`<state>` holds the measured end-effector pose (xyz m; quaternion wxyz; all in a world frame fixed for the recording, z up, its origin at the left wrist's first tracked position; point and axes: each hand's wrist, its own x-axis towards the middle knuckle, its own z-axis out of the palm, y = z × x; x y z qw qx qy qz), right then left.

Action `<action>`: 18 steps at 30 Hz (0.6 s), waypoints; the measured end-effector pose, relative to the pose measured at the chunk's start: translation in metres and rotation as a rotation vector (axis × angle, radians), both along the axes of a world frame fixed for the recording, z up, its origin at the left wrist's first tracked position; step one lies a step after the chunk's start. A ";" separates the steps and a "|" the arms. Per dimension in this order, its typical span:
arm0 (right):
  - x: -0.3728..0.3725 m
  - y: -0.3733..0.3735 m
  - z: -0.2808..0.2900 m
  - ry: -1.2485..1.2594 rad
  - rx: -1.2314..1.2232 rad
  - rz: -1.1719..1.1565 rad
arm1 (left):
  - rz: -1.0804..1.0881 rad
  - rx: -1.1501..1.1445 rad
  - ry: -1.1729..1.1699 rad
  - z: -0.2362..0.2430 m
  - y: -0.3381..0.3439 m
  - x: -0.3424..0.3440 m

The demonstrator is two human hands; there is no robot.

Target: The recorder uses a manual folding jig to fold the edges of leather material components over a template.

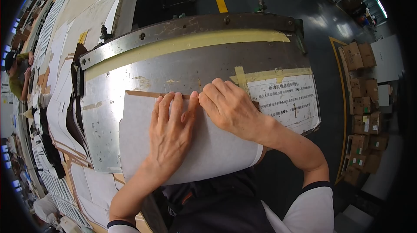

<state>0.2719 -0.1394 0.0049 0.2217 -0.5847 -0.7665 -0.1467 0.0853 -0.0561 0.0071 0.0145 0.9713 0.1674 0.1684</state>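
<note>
A large white sheet (217, 155) with a rounded near edge lies over the metal plate (102, 120) of a bench machine and hangs toward my body. Along its far edge runs a narrow brown strip (140, 93). My left hand (169, 131) rests on the sheet, fingers stretched out and spread, tips at the strip. Close beside it, my right hand (230, 107) is closed, with its curled fingers gripping the same far edge. The tips of the right fingers are partly hidden. A bit of brown shows past my right wrist.
Beyond the plate is a metal bar (186, 34) with bolts and yellow tape (208, 37). A taped printed notice (289, 100) lies at right. White and brown sheets (61, 111) are piled at left, where another person (18, 74) works. Cardboard boxes (362, 89) stand far right.
</note>
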 end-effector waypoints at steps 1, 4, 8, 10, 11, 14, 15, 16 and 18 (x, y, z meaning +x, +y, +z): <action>0.001 -0.002 0.001 0.045 -0.031 0.001 | -0.004 0.036 -0.013 -0.001 0.001 -0.001; 0.017 -0.023 0.015 0.679 -0.319 -0.102 | -0.066 -0.062 -0.018 0.000 0.004 -0.001; 0.025 -0.042 0.015 0.589 -0.266 -0.198 | -0.047 -0.019 0.020 0.001 0.002 0.001; 0.021 -0.042 0.010 0.533 -0.232 -0.181 | -0.052 -0.030 0.022 0.002 0.000 0.002; 0.019 -0.041 0.009 0.476 -0.200 -0.154 | -0.046 -0.041 0.025 0.002 0.000 0.002; 0.014 -0.042 0.008 0.482 -0.191 -0.144 | -0.049 -0.050 0.027 0.005 -0.001 0.005; 0.014 -0.042 0.006 0.487 -0.183 -0.125 | -0.048 -0.054 0.031 0.005 -0.002 0.005; 0.013 -0.042 0.005 0.489 -0.182 -0.125 | -0.048 -0.053 0.033 0.005 -0.002 0.005; 0.012 -0.042 0.003 0.452 -0.186 -0.095 | -0.036 -0.036 0.045 0.006 -0.002 0.004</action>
